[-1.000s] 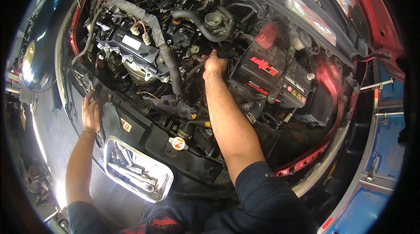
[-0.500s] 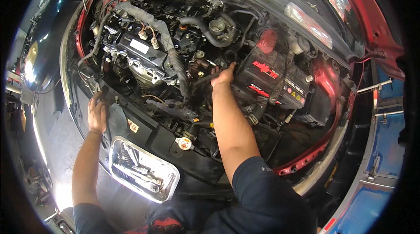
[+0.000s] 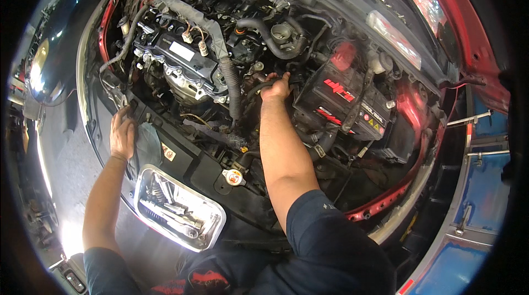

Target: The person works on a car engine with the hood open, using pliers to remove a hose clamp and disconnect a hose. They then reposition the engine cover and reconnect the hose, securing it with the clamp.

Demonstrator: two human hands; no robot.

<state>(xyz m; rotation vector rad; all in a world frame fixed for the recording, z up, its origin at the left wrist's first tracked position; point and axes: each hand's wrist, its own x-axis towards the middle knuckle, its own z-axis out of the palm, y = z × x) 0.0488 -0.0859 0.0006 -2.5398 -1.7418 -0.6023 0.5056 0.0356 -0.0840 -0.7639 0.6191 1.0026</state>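
Note:
My right hand reaches down between the engine and the black car battery. Its fingers curl round what looks like a black hose; the thumb points up, and part of the grip is hidden. Farther left, my left hand lies with its fingers extended on the dark front panel of the engine bay, close to the hood latch area. Beside that hand a grey-green cloth rests on the panel.
A metal tray of sockets and ratchets sits on the front bodywork near me. The radiator cap stands up from the front panel. A ribbed conduit crosses the engine front. Blue cabinets stand at the right.
My right hand has shifted left, away from the battery and toward the engine, and the black hose has moved with it. My left hand stays on the front panel. The view has shifted slightly.

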